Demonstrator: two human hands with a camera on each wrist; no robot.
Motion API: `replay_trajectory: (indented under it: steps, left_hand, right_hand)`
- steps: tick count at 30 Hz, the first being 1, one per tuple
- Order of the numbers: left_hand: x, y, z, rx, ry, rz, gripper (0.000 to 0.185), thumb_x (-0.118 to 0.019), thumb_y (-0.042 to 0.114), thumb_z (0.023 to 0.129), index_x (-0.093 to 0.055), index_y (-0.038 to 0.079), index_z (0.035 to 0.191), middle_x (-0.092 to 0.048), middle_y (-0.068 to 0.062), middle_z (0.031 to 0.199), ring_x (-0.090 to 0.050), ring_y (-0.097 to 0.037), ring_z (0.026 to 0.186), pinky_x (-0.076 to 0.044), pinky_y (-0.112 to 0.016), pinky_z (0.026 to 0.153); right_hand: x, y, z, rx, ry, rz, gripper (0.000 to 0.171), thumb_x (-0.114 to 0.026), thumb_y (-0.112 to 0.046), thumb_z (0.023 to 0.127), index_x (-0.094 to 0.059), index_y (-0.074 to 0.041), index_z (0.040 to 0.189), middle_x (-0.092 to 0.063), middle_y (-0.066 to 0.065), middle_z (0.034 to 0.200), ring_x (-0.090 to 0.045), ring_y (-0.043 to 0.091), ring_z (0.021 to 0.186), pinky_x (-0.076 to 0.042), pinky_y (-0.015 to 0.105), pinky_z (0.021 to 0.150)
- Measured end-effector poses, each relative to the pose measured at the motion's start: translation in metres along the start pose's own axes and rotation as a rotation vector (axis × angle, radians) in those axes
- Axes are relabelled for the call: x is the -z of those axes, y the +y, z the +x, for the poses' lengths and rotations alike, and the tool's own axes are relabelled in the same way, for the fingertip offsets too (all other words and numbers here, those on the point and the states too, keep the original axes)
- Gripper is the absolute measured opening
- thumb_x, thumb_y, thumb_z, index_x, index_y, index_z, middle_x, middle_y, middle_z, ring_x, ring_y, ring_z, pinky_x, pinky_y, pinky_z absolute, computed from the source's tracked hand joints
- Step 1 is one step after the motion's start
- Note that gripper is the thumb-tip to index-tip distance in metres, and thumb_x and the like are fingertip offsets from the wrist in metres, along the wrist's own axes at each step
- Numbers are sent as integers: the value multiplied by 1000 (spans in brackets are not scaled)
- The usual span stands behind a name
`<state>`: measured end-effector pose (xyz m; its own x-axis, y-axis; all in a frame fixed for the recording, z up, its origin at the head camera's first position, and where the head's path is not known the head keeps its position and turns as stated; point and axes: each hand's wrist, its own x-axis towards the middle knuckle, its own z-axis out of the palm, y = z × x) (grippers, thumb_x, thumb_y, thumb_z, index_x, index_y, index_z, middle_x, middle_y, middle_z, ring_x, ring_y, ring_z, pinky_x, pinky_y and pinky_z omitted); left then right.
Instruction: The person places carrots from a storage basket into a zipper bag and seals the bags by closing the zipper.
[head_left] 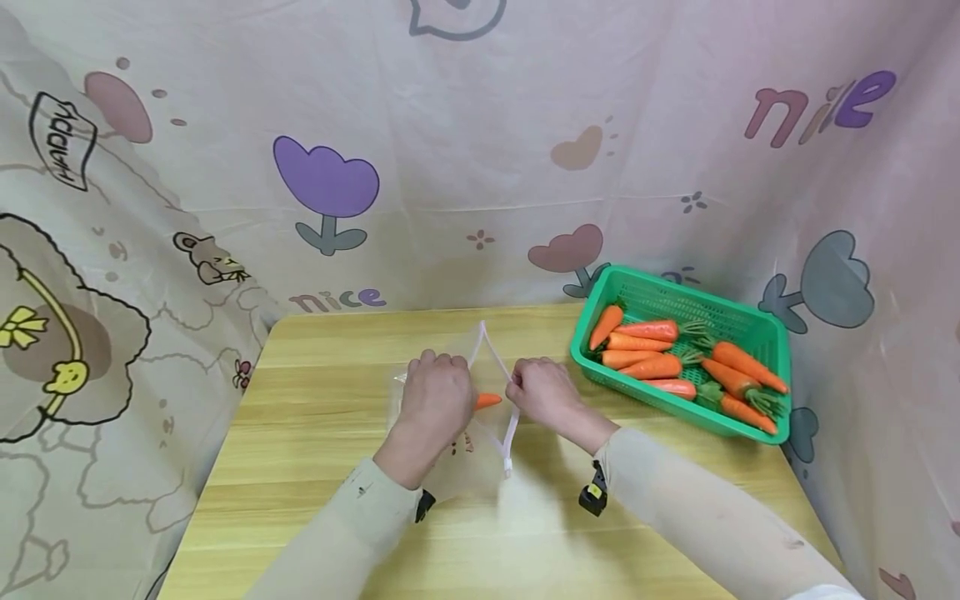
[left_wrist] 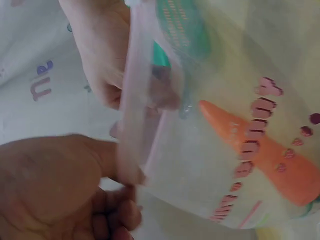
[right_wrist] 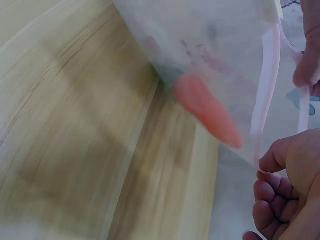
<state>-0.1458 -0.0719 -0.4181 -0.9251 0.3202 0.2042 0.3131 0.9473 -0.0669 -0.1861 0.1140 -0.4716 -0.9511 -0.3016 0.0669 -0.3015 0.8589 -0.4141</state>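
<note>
A translucent zip bag (head_left: 480, 467) with pink print is held up over the table, its mouth spread apart and facing right. Inside lies one orange carrot (left_wrist: 270, 155), its tip toward the opening and its green top deep in the bag. My left hand (head_left: 438, 390) pinches one edge of the mouth between thumb and fingers. On the opposite edge, my right hand (head_left: 546, 392) pinches the zip strip (right_wrist: 267, 85) with thumb and forefinger, the other fingers curled. A white slider sits at the near end of the zip.
To the right at the back stands a green plastic basket (head_left: 675, 392) with several carrots (head_left: 652, 367) in it. The wooden table (head_left: 315, 450) carries everything. A printed curtain (head_left: 450, 167) hangs behind the table and at both sides.
</note>
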Motion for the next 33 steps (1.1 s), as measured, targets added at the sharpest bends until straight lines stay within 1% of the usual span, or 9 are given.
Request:
replay_trajectory:
  steps: [2,4,10,12,17,22,28,30,33]
  left_hand:
    - [-5,-2,0,-43,23,10,35,-76,27,92,-55,7,71,-44,-3,62,-41,-25,63,-36,-34,57]
    - [-8,-4,0,-45,49,-3,35,-73,24,92,-52,9,69,-41,-2,60,-39,-25,61,-32,-32,55]
    - [-11,-5,1,43,188,-90,30,-66,15,88,-48,7,65,-39,-3,57,-39,-25,56,-31,-32,53]
    - [-10,-5,1,68,205,-113,30,-67,14,87,-48,7,65,-41,-3,56,-40,-26,55,-32,-33,52]
    - [-6,-5,3,135,126,-182,29,-65,16,90,-51,6,67,-45,-5,58,-43,-27,57,-38,-36,54]
    - [-6,-7,3,199,34,-271,25,-59,15,90,-52,6,68,-47,-6,60,-44,-28,59,-39,-38,58]
    - [-9,-7,2,225,-18,-322,23,-56,17,92,-56,5,72,-48,-5,61,-44,-29,63,-40,-38,64]
    - [-10,-7,2,237,-27,-337,23,-56,17,92,-56,4,73,-48,-6,61,-45,-29,64,-41,-39,65]
    - [-11,-8,2,243,-38,-351,22,-56,16,91,-57,4,73,-49,-6,60,-45,-29,65,-41,-40,68]
  right_hand:
    - [-3,2,1,-5,4,5,17,-70,-20,92,-67,-15,77,-62,-2,70,-59,21,74,-51,46,75]
    - [-5,4,2,-7,10,9,15,-71,-19,92,-67,-14,78,-62,-2,70,-60,21,74,-52,46,75]
    - [-7,9,0,-15,14,30,15,-71,-22,93,-69,-13,81,-65,-1,74,-60,23,79,-50,46,82]
    - [-5,10,-2,-11,22,33,15,-72,-25,93,-71,-12,84,-67,0,77,-60,23,80,-49,45,83]
    - [7,18,-10,48,84,6,12,-75,-23,93,-75,-11,91,-72,2,86,-60,24,85,-48,44,83]
    - [28,44,-20,182,226,-102,5,-73,-13,92,-74,-10,89,-73,3,86,-62,26,87,-47,44,78]
    - [62,108,-20,358,393,-287,6,-76,-8,88,-71,-6,87,-71,9,84,-61,34,83,-48,49,75]
    - [74,135,-20,367,382,-366,7,-75,-8,89,-69,-5,87,-70,11,84,-59,35,82,-46,48,73]
    - [88,174,-23,340,303,-490,8,-75,-10,92,-68,-4,92,-69,12,89,-55,35,84,-43,46,72]
